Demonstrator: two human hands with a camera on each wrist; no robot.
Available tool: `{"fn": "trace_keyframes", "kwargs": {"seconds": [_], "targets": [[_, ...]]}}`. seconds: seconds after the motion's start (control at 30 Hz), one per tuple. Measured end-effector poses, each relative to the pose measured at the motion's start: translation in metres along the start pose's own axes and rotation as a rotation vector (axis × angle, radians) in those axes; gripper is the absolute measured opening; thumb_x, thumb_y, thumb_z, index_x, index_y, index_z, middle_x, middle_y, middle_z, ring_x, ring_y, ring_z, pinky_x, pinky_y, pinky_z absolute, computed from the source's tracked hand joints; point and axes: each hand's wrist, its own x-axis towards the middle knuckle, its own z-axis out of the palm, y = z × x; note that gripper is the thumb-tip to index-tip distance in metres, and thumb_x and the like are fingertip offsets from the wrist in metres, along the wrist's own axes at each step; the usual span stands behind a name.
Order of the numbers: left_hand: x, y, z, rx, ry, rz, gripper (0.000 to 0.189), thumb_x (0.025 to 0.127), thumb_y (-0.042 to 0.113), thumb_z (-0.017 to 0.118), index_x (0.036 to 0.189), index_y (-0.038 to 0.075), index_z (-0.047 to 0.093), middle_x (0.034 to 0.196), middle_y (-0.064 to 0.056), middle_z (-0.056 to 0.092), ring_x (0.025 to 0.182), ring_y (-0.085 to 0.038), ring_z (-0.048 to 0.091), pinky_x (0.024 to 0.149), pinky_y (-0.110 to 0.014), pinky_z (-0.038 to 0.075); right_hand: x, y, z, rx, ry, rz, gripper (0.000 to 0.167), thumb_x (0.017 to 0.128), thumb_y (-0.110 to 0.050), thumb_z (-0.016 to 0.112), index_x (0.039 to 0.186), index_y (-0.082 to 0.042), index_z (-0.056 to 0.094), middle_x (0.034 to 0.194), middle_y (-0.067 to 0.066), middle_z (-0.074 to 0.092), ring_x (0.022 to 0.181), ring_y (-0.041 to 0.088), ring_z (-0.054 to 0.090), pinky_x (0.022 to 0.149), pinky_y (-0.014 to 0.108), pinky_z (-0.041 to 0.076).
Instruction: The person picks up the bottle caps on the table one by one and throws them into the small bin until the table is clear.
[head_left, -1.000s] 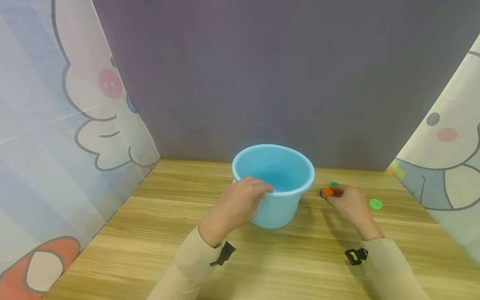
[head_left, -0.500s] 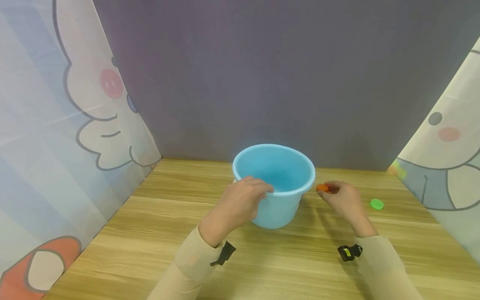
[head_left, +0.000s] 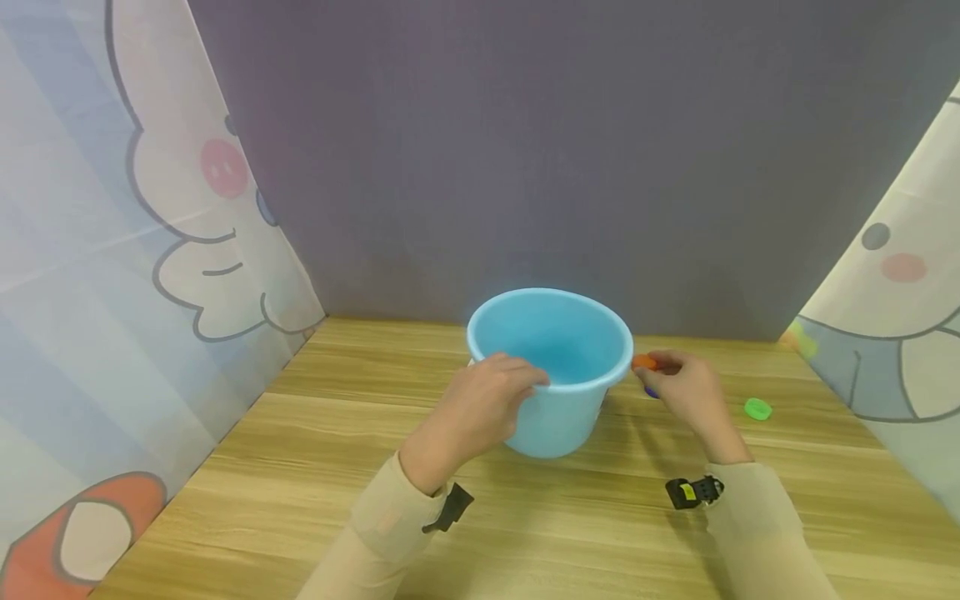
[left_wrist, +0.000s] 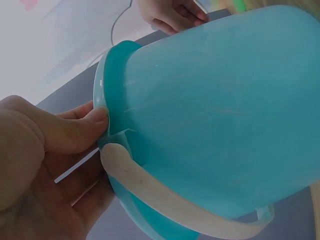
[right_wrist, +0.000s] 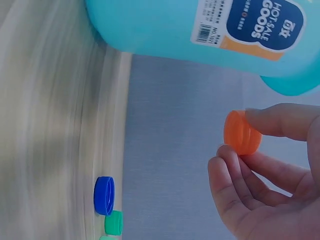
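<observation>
A light blue plastic bucket (head_left: 555, 425) stands upright on the table. My left hand (head_left: 476, 404) grips its near rim; in the left wrist view the thumb (left_wrist: 92, 122) lies on the outside, beside the white handle (left_wrist: 170, 200). Just right of the bucket, my right hand (head_left: 693, 400) pinches an orange bottle cap (right_wrist: 242, 132) between thumb and fingers. The cap is off the table, close to the bucket's rim. Below that hand, a blue bottle cap (right_wrist: 104, 195) lies on the table with a green bottle cap (right_wrist: 114, 223) next to it.
A light green cap (head_left: 757, 408) lies farther right on the wooden table (head_left: 360, 467). A dark grey panel (head_left: 525, 150) rises behind the bucket. Printed cloths (head_left: 82, 292) hang along both sides.
My right hand has lifted the orange cap from beside the other caps and moved it up and left toward the bucket. My left hand keeps its grip on the rim.
</observation>
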Motion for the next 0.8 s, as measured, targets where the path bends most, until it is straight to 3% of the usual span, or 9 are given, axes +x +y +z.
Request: {"fn": "trace_keyframes", "kwargs": {"seconds": [0.47,0.8], "targets": [[0.0012,0.0013,-0.0004,-0.002,-0.012,-0.017,0.025,0.09,-0.003,0.071,0.11,0.011,0.076,0.108,-0.002,0.075,0.101,-0.023,0.068,0.079,-0.038,0.06,0.0001,-0.004,-0.0037,0.049,0.0,0.022,0.061,0.098,-0.04,0.065,0.135,0.008,0.058,0.126,0.031,0.063,0.114,0.045,0.061,0.089,0.053,0.053],[0.0006,0.0006,-0.0009,-0.019,-0.007,-0.022,0.025,0.09,-0.003,0.07,0.11,0.011,0.076,0.108,-0.002,0.075,0.101,-0.023,0.068,0.077,-0.039,0.061,0.0002,-0.0072,-0.0055,0.068,0.035,0.015,0.059,0.098,-0.038,0.065,0.135,0.008,0.058,0.122,0.029,0.066,0.11,0.042,0.063,0.08,0.035,0.05]]}}
